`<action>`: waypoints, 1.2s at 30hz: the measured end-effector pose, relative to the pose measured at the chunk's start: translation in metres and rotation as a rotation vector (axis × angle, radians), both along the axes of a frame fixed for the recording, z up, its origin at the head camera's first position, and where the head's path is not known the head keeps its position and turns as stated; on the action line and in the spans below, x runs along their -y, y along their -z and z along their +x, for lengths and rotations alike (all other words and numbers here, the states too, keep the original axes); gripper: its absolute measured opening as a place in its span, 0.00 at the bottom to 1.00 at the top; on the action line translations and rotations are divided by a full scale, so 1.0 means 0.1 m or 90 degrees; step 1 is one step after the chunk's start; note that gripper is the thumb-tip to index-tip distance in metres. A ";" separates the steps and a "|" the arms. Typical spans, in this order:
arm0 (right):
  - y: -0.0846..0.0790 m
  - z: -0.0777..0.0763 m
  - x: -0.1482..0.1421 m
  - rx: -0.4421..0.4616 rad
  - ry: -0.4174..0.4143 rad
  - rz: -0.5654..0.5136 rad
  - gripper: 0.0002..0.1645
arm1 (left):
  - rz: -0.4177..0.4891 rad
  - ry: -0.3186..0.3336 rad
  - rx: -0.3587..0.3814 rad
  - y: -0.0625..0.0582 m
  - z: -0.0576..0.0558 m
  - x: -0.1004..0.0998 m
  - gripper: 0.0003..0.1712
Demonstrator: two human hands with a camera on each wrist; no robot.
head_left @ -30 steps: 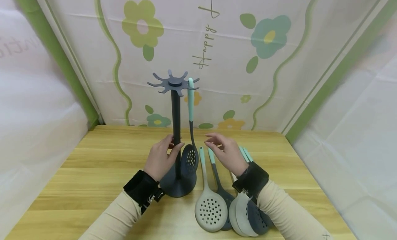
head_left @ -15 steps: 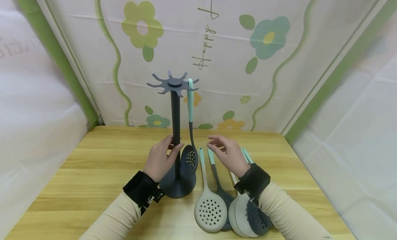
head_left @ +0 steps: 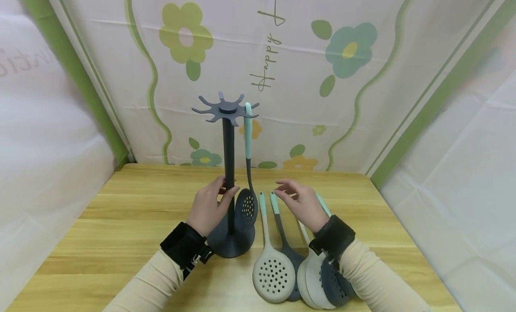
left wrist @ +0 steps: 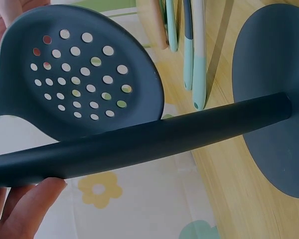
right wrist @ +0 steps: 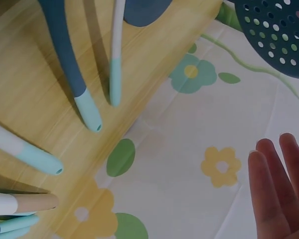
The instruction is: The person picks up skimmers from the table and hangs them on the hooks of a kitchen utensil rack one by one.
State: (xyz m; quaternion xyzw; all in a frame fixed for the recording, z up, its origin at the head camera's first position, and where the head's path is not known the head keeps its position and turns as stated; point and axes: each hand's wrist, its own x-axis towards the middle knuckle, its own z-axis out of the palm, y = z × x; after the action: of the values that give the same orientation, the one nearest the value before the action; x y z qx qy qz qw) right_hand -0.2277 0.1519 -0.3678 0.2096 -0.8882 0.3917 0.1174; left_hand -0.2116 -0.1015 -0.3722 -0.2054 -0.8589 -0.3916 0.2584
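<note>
My left hand (head_left: 210, 203) holds the dark post of a utensil stand (head_left: 229, 155), thumb on the near side and fingers behind it. In the left wrist view the post (left wrist: 189, 130) runs down to a round base. From one arm of the stand's top hangs a dark skimmer (head_left: 247, 206) with a mint handle. My right hand (head_left: 303, 203), holding nothing, hovers over the handle ends of utensils on the table; its fingers (right wrist: 269, 191) look extended in the right wrist view. Nearest to it are a dark utensil (head_left: 281, 224) with a mint handle end and a pale skimmer (head_left: 274, 274).
Right of the pale skimmer lie overlapping pale utensils (head_left: 316, 280) and a dark perforated one (head_left: 334, 285), partly hidden by my right wrist. All rest on a wooden table (head_left: 133, 222). Behind its far edge hangs a flower-printed cloth (head_left: 225, 43), with white cloth sides left and right.
My right hand has drifted a little right and down, away from the hanging skimmer. My left hand stays on the post, and the stand and utensils have not moved.
</note>
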 end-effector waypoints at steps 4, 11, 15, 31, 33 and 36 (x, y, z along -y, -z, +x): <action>0.02 0.00 -0.04 0.003 0.004 -0.002 0.19 | -0.002 -0.003 -0.004 0.01 0.00 0.00 0.08; 0.05 0.00 -0.13 0.027 0.011 0.001 0.20 | 0.002 -0.003 -0.003 0.02 -0.01 0.00 0.08; 0.06 -0.01 -0.18 0.040 0.017 0.005 0.21 | 0.003 -0.005 0.001 0.02 0.00 0.00 0.09; 0.12 -0.05 -0.30 0.031 0.047 0.060 0.20 | 0.002 -0.005 -0.005 0.01 -0.01 -0.01 0.08; 0.13 -0.06 -0.33 0.035 0.052 0.069 0.20 | 0.003 -0.005 -0.003 0.01 0.00 -0.01 0.09; 0.14 -0.07 -0.36 0.037 0.055 0.087 0.20 | 0.003 -0.008 0.002 0.00 0.00 -0.01 0.09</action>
State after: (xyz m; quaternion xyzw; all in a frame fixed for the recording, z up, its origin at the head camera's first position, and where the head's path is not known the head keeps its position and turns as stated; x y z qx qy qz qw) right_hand -0.2342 0.1879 -0.3822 0.1669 -0.9240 0.3309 0.0938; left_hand -0.2116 -0.1003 -0.3723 -0.1988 -0.8596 -0.3924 0.2599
